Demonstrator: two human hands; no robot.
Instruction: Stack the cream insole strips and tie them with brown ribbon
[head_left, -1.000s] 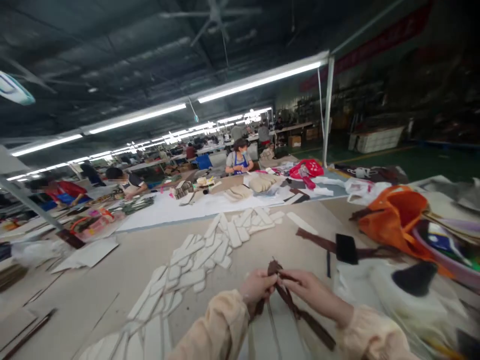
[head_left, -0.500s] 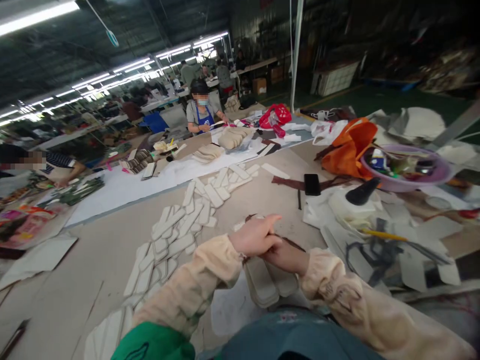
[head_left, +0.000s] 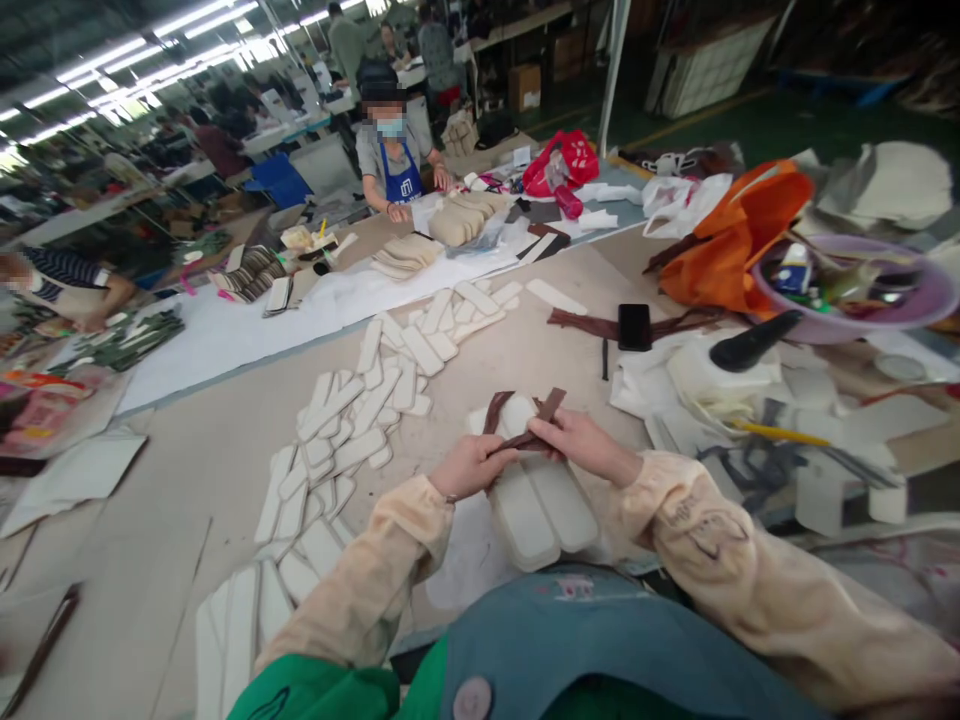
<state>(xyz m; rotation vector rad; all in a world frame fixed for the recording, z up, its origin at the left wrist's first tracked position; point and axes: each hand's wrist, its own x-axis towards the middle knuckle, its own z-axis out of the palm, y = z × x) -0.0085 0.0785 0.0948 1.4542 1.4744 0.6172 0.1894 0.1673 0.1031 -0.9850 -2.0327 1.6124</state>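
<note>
The person's left hand (head_left: 474, 466) and right hand (head_left: 581, 441) are meeting over the near middle of the worktable (head_left: 187, 480), and both are pinching closed on a bundle of thin brown straps (head_left: 525, 425), the left gripping the lower end and the right gripping the part nearer the far side, so that the loose strap ends are sticking up and fanning out beyond the fingers. Directly beneath the hands, a short stack of pale padded insole pieces (head_left: 540, 505) is lying flat on the table, close to the person's body and touching nothing else that can be made out. To the left of the hands, a long scatter of similar white pieces (head_left: 360, 420) is trailing diagonally across the table toward the far edge. To the right, a black phone (head_left: 634, 326) is resting on more brown straps (head_left: 581, 322), with a black handled tool (head_left: 754, 341) lying on white sheets just beyond it. Farther right, an orange bag (head_left: 731, 245) is slumping beside a purple basin (head_left: 855, 290) that is holding assorted small items. Across the table, a person in a blue apron (head_left: 394, 160) is working beside stacks of beige pieces (head_left: 465, 215), with a red bag (head_left: 566, 160) sitting near them.
</note>
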